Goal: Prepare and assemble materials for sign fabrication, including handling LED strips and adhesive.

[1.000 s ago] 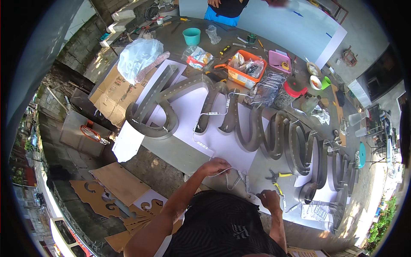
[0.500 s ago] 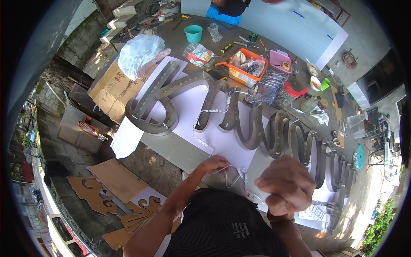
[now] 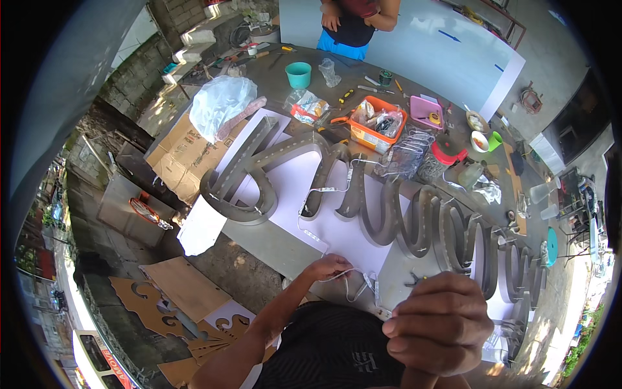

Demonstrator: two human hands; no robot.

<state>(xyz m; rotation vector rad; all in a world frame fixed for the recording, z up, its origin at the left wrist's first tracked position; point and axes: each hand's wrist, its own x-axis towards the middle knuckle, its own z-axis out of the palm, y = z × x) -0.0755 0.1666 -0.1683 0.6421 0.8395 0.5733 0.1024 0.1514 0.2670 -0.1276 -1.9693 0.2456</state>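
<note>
My left hand (image 3: 332,266) is closed, with its fingers pinching the thin white wire of an LED module string (image 3: 313,235). Small white modules on that string run up the table between grey metal script letters (image 3: 243,211), and more hang in a loop between my two hands. Close to the camera, my right hand (image 3: 440,324) is curled into a fist; whatever it may grip is hidden. Just beyond that fist shows a dark, forked tool (image 3: 414,280), partly covered, perhaps pliers. White sheets (image 3: 285,220) lie under the letters.
An orange basket (image 3: 379,142), a red-lidded jar (image 3: 433,166) and a teal pot (image 3: 299,76) stand farther back. Cardboard (image 3: 178,155) and a plastic bag (image 3: 220,104) lie at left. Another person (image 3: 350,26) stands across the table. Cut brown panels (image 3: 181,285) lie low at left.
My right fist has moved lower and nearer the camera, uncovering the dark tool. My left hand keeps its pinch on the wire. The view has shifted, showing more of the other person.
</note>
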